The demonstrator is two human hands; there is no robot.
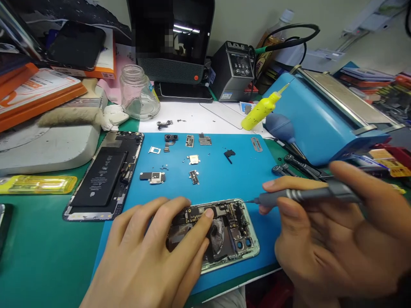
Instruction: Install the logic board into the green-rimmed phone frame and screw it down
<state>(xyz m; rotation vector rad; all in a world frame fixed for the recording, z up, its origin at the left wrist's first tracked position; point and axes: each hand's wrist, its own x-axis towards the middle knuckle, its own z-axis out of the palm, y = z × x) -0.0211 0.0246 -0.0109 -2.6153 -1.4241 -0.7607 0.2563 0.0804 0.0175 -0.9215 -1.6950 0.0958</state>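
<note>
On a blue mat lies an opened phone housing (253, 239) with a pale green frame, its circuit board and camera openings exposed. My left hand (157, 252) holds it, the index finger pressing on the board and the other fingers around its left part, which they hide. Between the thumb and fingers of my right hand (324, 231) is a grey precision screwdriver (298, 196). Its thin tip points left at the housing's top right corner; whether it touches, I cannot tell. Small parts lie beyond, among them a camera module (171, 137), a SIM tray (155, 150) and a speaker-like part (156, 177).
A phone screen assembly with a battery (99, 175) lies left, near a yellow-handled tool (41, 185). Behind the blue mat (237, 179) stand a glass jar (138, 96), a yellow bottle (259, 113) and a black control box (233, 70). A blue machine (314, 124) occupies the right.
</note>
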